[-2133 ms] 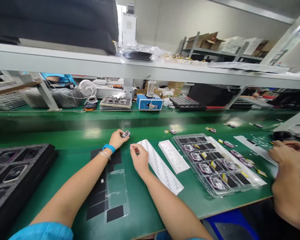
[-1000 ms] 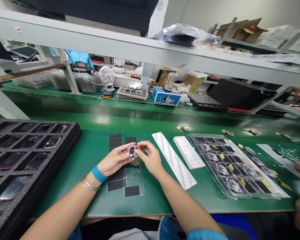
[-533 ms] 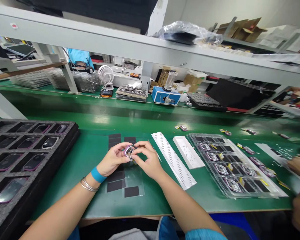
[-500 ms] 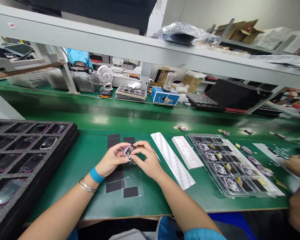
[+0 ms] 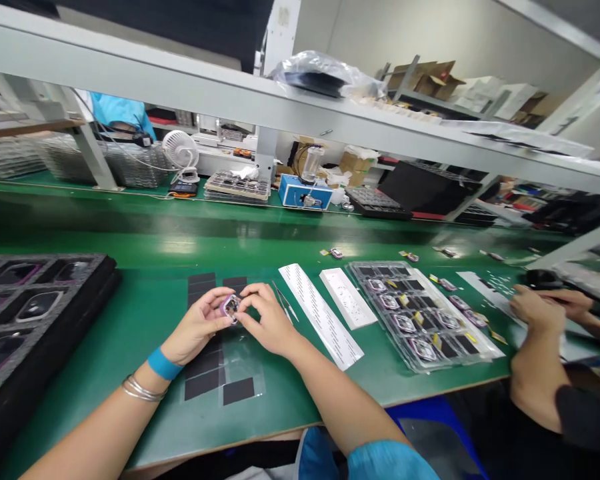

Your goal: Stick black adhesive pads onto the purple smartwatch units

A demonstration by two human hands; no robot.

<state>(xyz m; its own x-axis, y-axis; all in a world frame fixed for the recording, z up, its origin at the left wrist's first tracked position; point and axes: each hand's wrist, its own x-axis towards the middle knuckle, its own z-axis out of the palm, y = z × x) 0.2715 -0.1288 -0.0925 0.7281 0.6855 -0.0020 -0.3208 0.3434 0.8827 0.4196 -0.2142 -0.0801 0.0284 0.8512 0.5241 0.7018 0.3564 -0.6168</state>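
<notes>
My left hand [image 5: 200,325] pinches a small purple-rimmed watch case [image 5: 229,306] by its left side, its inner parts facing up. Thumb and forefinger of my right hand [image 5: 269,319] close on the right edge of the same case; whatever lies between those fingertips is too small to make out. Beneath both hands lie clear sheets bearing black rectangular pieces [image 5: 239,391]. To the right of my right hand are tweezers [image 5: 286,303] and a long white strip with rows of dark marks [image 5: 320,317].
A black foam tray [image 5: 87,293] of watch cases stands at left. Right lie a white shallow box [image 5: 347,299] and a clear plastic tray [image 5: 410,360] with several cases. A co-worker's hands [image 5: 543,310] work at far right. A grey shelf beam [image 5: 190,87] crosses above.
The view has turned to the right, so the bench things sit further left and more of the co-worker shows. Both my hands still hold the case, with little change in grip.
</notes>
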